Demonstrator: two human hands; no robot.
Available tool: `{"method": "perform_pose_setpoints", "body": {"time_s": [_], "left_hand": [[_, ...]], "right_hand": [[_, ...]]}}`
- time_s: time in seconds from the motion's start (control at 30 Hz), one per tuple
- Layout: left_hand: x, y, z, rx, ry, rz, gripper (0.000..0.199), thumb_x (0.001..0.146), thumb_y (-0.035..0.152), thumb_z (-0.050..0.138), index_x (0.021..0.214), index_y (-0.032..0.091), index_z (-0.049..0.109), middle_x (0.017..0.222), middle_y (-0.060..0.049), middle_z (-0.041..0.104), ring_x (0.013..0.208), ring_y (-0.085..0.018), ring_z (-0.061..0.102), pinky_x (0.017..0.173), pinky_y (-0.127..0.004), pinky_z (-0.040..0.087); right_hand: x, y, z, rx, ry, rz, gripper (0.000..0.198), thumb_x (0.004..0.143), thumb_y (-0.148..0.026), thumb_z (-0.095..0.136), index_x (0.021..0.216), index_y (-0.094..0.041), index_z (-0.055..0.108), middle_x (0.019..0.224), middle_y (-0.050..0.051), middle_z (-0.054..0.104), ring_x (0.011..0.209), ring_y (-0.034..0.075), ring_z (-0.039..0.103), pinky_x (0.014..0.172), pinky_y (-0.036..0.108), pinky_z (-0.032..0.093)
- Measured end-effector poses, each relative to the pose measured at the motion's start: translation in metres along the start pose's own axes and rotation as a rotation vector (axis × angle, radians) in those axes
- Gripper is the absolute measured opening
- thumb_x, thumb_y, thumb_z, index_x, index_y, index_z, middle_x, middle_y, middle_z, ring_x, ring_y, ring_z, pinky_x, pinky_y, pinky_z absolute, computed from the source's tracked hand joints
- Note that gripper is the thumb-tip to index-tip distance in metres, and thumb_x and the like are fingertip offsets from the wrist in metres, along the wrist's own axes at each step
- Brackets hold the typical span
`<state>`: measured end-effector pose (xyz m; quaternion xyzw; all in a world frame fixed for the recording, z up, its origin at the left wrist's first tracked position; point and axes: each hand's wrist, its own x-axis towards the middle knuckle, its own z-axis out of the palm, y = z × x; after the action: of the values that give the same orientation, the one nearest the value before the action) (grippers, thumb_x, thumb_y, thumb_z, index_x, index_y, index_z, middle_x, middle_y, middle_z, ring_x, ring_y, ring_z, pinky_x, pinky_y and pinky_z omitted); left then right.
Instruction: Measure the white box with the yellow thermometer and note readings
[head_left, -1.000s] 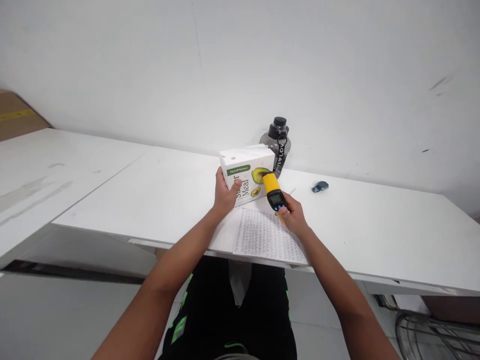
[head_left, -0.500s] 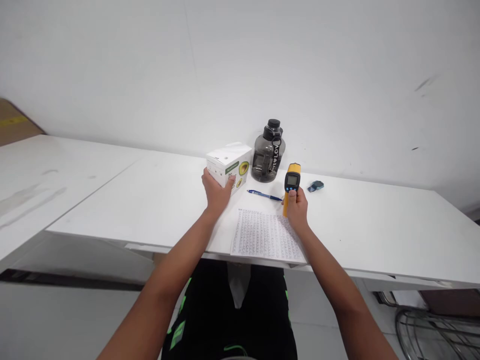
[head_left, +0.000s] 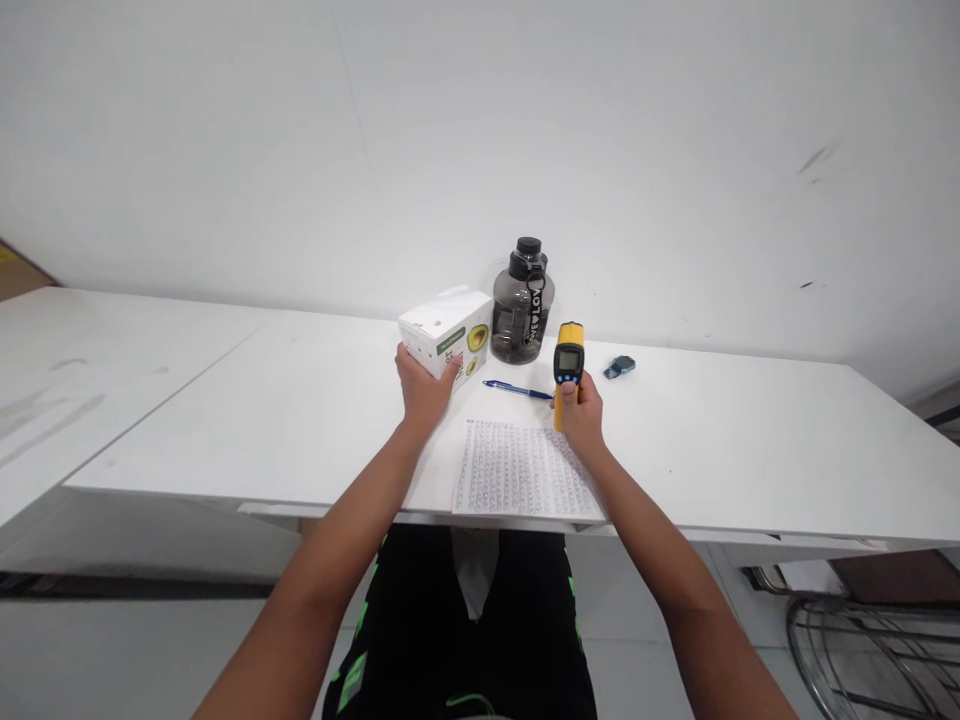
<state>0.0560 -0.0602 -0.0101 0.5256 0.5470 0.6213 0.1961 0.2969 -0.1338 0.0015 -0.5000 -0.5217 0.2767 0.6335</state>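
Head view, items as they stand before you. Item one: your left hand, fingers closed around the near corner of a white carton printed with avocados; the carton rests on the white table, toward the back, just beside a dark water jug with a black cap and strap. Item two: your right hand, wrapped firmly around the grip of a yellow infrared thermometer; the thermometer stands upright above the table, its display turned toward you, thumb laid on its back just under the blue buttons. Item three: a blue pen, lying flat between your two hands, in front of the jug and apart from both hands. Item four: a printed sheet covered in rows of small marks, lying at the near table edge, your right wrist above its upper right corner. Item five: a small dark blue object, too small to identify, on the table to the right of the thermometer.
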Motion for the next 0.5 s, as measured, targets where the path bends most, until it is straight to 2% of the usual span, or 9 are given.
{"method": "perform_pose_setpoints", "body": {"time_s": [0.17,0.5], "left_hand": [[-0.0009,0.0042,-0.0002,0.086,-0.019,-0.016,0.097,0.072,0.046,0.078,0.146,0.016,0.023,0.144,-0.021,0.037,0.139,-0.034,0.035,0.116,-0.048,0.031],[0.0,-0.0011,0.001,0.026,-0.013,0.003,0.099,0.071,0.05,0.08,0.146,0.02,0.023,0.145,-0.02,0.036,0.139,-0.034,0.036,0.116,-0.049,0.031]], "right_hand": [[-0.0002,-0.0023,0.0002,0.036,-0.001,0.022,0.064,0.077,-0.078,0.056,0.105,-0.02,0.057,0.066,-0.003,0.053,0.057,0.014,0.053,0.053,0.027,0.044],[-0.0017,-0.0066,0.0007,0.034,-0.03,0.053,0.067,0.076,-0.079,0.056,0.108,-0.02,0.057,0.066,-0.003,0.053,0.057,0.015,0.053,0.052,0.028,0.044]]}}
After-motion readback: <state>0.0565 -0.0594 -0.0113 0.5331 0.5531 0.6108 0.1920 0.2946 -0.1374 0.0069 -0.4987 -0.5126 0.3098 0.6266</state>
